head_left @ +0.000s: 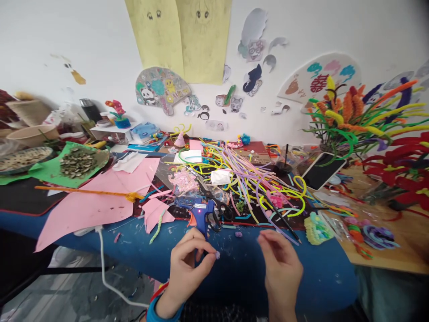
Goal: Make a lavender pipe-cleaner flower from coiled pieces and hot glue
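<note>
Between the thumb and index finger of my left hand point(187, 264) is a small lilac fuzzy piece point(217, 255), held over the front of the blue-covered table. My right hand point(283, 270) hovers to its right, thumb and fingertips brought together; whatever may be in that pinch is too small to make out. Just beyond my left hand lies a blue glue gun point(203, 213) with a small light lit on its body, next to black-handled scissors point(221, 209). Another purple fuzzy bit point(238, 234) rests on the cloth between the hands.
Pipe cleaners point(248, 179) are heaped behind the hands, with a black pencil point(284, 219) on them. Pink sheets point(97, 201) lie left, near a white cable point(102, 255). At right a phone point(322, 171) leans below pipe-cleaner flowers point(348, 116); a yellow-green piece point(317, 229) is closer.
</note>
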The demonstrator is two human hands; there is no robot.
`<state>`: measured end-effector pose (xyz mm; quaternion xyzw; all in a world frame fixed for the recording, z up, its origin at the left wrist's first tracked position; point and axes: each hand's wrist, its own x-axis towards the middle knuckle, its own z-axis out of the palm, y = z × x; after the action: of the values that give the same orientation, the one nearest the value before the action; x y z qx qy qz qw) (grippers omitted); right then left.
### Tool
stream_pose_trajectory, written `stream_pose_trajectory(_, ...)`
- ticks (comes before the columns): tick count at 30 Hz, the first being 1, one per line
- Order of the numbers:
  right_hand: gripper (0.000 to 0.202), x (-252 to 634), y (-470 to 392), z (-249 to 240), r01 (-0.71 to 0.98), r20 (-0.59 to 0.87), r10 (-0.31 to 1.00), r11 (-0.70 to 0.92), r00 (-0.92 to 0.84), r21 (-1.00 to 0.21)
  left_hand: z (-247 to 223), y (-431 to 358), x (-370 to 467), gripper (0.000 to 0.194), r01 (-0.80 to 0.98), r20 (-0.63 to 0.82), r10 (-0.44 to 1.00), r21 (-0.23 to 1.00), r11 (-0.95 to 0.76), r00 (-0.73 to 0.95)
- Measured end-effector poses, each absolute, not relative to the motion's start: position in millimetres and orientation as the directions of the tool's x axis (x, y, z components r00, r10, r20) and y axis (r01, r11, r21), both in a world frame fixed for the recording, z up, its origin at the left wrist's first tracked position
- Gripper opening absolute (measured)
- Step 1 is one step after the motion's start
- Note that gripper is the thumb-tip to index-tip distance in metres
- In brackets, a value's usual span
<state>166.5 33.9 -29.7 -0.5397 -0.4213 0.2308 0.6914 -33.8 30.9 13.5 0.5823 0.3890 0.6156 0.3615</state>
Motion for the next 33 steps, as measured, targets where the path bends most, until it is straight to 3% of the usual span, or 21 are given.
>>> stream_pose_trajectory(2, 0.014, 139.7, 23.6, -18.7, -0.095, 0.324, 0.842, 0.4, 0.432, -0.912, 13.9, 29.9, -33.3, 0.009, 0.003, 0.438, 0.897, 0.898, -0.439, -0.059)
stream_pose_trajectory(5, 0.016, 109.9, 17.7, -6.4, -0.365, 0.297, 0.923, 0.372, 0.246, -0.854, 14.8, 28.5, -33.1, 0.007, -0.006, 0.454, 0.89, 0.891, -0.455, -0.031)
stream_pose_trajectory(10, 0.025, 95.1, 21.4, 1.9, -0.568, 0.185, 0.966, 0.254, 0.178, -0.783, 18.3, 27.4, -34.6, 0.006, 0.013, 0.478, 0.878, 0.879, -0.477, -0.017)
stream_pose_trajectory(27, 0.021, 95.4, 14.0, 6.4, -0.307, 0.459, 0.847, 0.527, 0.269, -0.793, 17.0, 23.8, -31.6, 0.01, 0.074, 0.543, 0.839, 0.838, -0.54, -0.028)
stream_pose_trajectory(33, 0.017, 96.1, 9.3, 6.7, -0.219, 0.493, 0.819, 0.56, 0.294, -0.799, 14.7, 23.9, -31.5, 0.01, 0.081, 0.536, 0.843, 0.843, -0.531, -0.046)
